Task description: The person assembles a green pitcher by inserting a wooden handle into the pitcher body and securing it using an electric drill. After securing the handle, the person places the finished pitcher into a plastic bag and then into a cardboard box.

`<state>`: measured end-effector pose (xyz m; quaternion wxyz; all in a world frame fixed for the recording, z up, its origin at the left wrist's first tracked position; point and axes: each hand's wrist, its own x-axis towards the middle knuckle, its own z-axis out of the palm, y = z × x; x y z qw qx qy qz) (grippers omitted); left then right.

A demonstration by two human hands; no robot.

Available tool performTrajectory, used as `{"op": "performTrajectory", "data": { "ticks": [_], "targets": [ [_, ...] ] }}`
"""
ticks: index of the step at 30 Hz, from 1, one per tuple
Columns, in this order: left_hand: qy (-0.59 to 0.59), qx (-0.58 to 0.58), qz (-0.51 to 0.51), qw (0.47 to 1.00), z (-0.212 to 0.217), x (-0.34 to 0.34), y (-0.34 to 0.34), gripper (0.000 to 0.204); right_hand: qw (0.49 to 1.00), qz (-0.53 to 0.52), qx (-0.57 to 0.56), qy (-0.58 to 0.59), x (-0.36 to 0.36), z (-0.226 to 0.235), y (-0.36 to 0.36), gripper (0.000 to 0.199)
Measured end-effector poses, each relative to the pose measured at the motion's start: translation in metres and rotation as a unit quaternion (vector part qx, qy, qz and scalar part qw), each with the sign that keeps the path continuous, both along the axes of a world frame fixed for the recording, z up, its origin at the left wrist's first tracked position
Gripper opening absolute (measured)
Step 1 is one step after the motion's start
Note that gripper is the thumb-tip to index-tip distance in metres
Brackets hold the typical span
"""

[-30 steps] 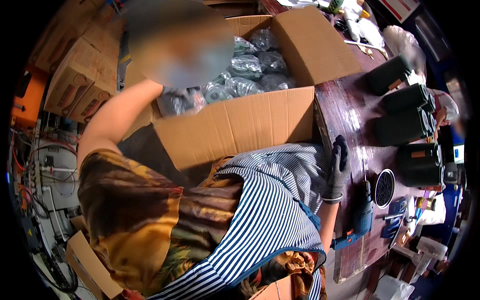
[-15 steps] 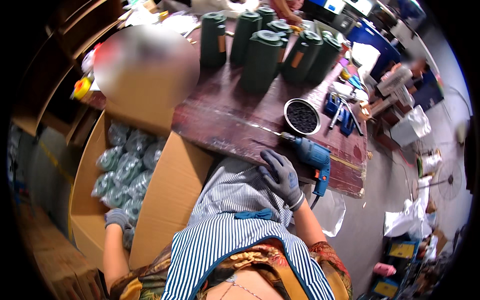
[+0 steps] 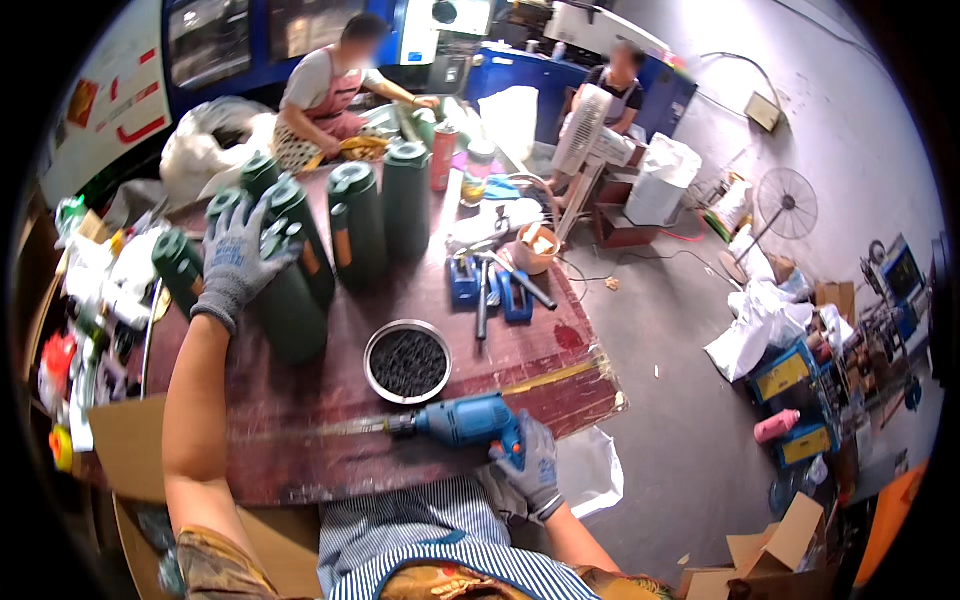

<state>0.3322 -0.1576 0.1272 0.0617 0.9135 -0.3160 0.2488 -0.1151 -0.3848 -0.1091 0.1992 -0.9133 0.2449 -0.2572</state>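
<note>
My left hand (image 3: 238, 258), in a grey glove, reaches over the tabletop with its fingers spread at the top of a dark green lidded jug (image 3: 290, 315). Whether the fingers touch the lid I cannot tell. Around that jug stand several others like it, upright, some with an orange-brown patch on the side. My right hand (image 3: 535, 462), also gloved, is closed round the handle of a blue power drill (image 3: 462, 420). The drill lies on its side near the table's front edge, its long bit pointing left. Just beyond it sits a round metal bowl (image 3: 448, 362) full of small black pieces.
On the dark red table (image 3: 290, 440), blue holders (image 3: 515, 298) with black-handled tools and a small pot (image 3: 535, 250) stand to the right. Below the left edge is an open cardboard box (image 3: 140, 545) with wrapped items. Two people (image 3: 325, 110) sit beyond, near a fan (image 3: 585, 130).
My left hand has left the cardboard box and risen to the jugs. My right hand has moved from the table's edge onto the drill's handle. The view has swung right and up.
</note>
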Motion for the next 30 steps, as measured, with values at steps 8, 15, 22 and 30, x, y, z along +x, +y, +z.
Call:
{"op": "performTrajectory", "data": {
  "ticks": [8,15,22,30],
  "targets": [
    [0.059,-0.073,-0.098,0.991,-0.03,-0.015,-0.002,0.099,0.997,0.003,0.01,0.076,-0.013,0.01,-0.002,0.104],
    [0.253,-0.423,-0.118,0.862,-0.03,-0.08,0.134,0.083,0.991,0.073,0.039,0.104,-0.021,0.008,-0.011,0.113],
    [0.477,-0.572,-0.15,0.65,-0.095,-0.247,0.189,0.074,0.997,0.049,0.031,0.042,-0.018,-0.011,-0.005,0.102],
    [0.534,-0.614,-0.101,0.572,-0.261,-0.34,0.171,0.087,0.992,0.083,0.082,0.043,-0.02,-0.002,-0.002,0.094]
  ]
}}
